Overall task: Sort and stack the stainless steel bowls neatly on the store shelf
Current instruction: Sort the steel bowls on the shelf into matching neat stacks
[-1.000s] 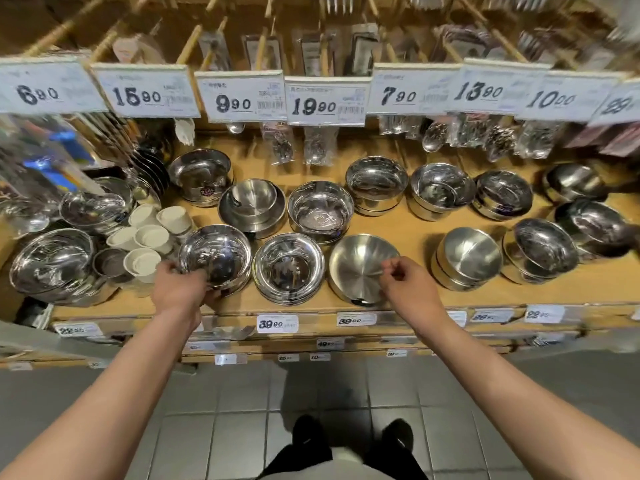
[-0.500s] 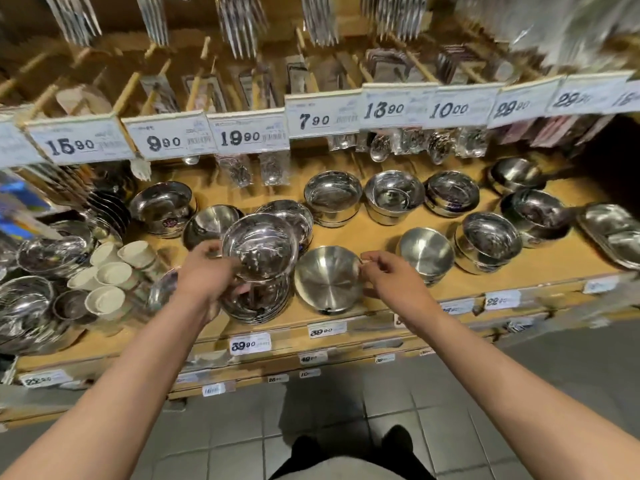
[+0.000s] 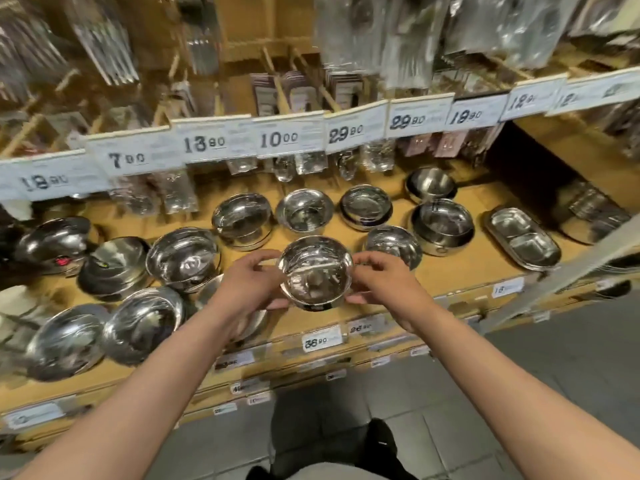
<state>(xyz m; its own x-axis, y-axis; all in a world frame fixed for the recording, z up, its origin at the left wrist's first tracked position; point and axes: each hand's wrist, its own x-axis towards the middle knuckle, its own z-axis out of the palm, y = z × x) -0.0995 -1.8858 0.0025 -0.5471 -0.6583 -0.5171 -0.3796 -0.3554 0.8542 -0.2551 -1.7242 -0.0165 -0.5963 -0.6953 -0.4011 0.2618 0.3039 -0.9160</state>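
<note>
Steel is held by both hands now: a stainless steel bowl (image 3: 315, 271) is gripped at its rim, the left hand (image 3: 247, 284) curled on one side and the right hand (image 3: 379, 282) on the other, above the front edge of the wooden shelf (image 3: 460, 271). Half a second ago it was carried by the left hand alone, while the right pinched a matte bowl further left. The view has swung rightward, so a transfer toward the smaller bowls is judged likely. A similar bowl (image 3: 393, 245) stands just beside it, and a divided tray (image 3: 523, 237) lies near the right edge.
</note>
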